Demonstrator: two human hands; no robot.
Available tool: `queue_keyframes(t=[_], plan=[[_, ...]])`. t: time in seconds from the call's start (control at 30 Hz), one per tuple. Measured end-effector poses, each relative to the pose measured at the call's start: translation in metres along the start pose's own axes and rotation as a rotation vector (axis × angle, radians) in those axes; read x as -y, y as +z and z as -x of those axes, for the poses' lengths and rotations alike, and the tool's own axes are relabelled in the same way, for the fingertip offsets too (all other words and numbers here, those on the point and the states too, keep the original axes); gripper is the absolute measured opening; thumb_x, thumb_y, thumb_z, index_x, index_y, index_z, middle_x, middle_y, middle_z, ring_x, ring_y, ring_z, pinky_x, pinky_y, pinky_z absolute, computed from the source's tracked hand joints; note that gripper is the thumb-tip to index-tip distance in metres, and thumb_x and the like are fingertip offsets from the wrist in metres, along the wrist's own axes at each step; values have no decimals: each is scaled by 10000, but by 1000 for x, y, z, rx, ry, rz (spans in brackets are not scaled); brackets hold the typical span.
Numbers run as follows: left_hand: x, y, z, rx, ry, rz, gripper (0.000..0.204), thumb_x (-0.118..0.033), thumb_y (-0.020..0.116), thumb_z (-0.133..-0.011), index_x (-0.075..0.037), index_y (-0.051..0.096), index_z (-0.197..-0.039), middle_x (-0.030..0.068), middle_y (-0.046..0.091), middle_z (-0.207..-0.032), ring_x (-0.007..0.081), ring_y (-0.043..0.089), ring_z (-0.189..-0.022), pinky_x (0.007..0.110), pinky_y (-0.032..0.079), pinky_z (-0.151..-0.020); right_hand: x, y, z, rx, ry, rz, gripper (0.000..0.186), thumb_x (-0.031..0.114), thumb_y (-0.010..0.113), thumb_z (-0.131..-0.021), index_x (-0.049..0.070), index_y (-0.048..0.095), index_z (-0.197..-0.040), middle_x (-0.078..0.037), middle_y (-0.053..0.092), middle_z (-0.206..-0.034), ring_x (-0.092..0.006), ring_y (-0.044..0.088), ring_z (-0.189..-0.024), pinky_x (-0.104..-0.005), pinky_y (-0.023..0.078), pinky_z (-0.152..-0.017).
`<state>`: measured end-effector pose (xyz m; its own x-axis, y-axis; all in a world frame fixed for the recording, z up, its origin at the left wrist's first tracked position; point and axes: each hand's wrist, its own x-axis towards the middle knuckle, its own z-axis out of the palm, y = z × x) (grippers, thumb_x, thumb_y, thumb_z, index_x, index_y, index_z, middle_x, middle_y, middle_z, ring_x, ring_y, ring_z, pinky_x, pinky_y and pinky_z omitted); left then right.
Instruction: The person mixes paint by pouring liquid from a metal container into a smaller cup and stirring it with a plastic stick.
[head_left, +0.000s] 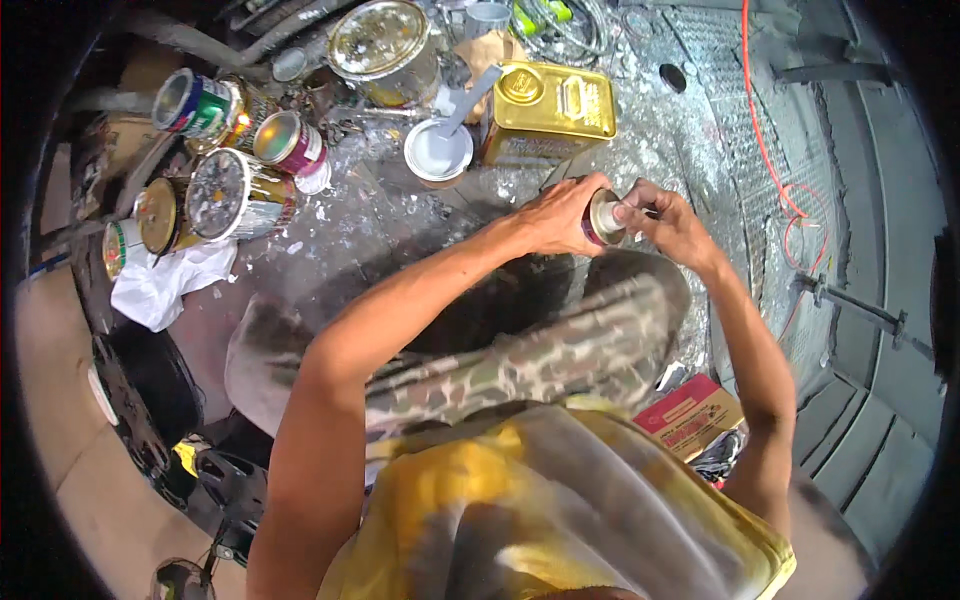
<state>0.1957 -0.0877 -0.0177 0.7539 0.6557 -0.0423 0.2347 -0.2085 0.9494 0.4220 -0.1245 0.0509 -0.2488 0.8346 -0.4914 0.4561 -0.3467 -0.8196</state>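
My left hand [572, 216] wraps around a small dark-red can [605, 224] with a pale metal top, held above my camouflage-clad legs. The fingers of my right hand [662, 218] are closed at that top, the thumb pressed on it. Just beyond my hands sits a gold rectangular tin [553, 108]. To its left is an open tub of pale grey paint [430, 155] with a flat grey stirrer [468, 100] standing in it.
Several paint cans [230, 195] and a white rag [165, 290] crowd the left side of the paint-spattered floor [350, 220]. A large lidded bucket [380, 45] stands at the back. An orange hose [760, 140] runs down the right; a red box [690, 410] lies beside me.
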Motion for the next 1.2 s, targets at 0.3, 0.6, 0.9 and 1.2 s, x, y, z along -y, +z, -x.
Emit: queue_keyframes(t=[0.3,0.6,0.9,1.2], plan=[[-32,-5,67,-363,-133,-355,649,-19,738,-668,-46,468,-1258,257,616,-1157,483,551,-1115,530,457,-947,20,86,12,-299,-311,385,266,251,651,-995,16,751,-1068,-201,702,-935,-392,677,-840,-454,524,-774],[0,28,140,-585,-269,-294,510,-40,712,-732,-99,562,-1216,192,640,-1178,449,568,-1112,501,454,-995,23,127,-23,184,-327,519,363,404,802,-871,89,647,-777,-54,581,-631,-204,564,-599,-379,471,-608],[15,31,145,-599,-333,-175,544,-44,723,-748,-112,536,-1254,190,642,-1177,443,562,-1159,504,454,-996,16,145,-26,30,-493,485,441,393,836,-835,54,582,-714,-119,612,-656,-297,593,-620,-434,486,-623],[27,34,143,-613,-237,-224,553,-4,717,-728,-106,545,-1244,165,630,-1198,417,555,-1192,487,435,-1022,17,157,-9,-137,-408,395,447,334,859,-801,30,559,-669,-151,585,-619,-323,566,-621,-449,464,-620]])
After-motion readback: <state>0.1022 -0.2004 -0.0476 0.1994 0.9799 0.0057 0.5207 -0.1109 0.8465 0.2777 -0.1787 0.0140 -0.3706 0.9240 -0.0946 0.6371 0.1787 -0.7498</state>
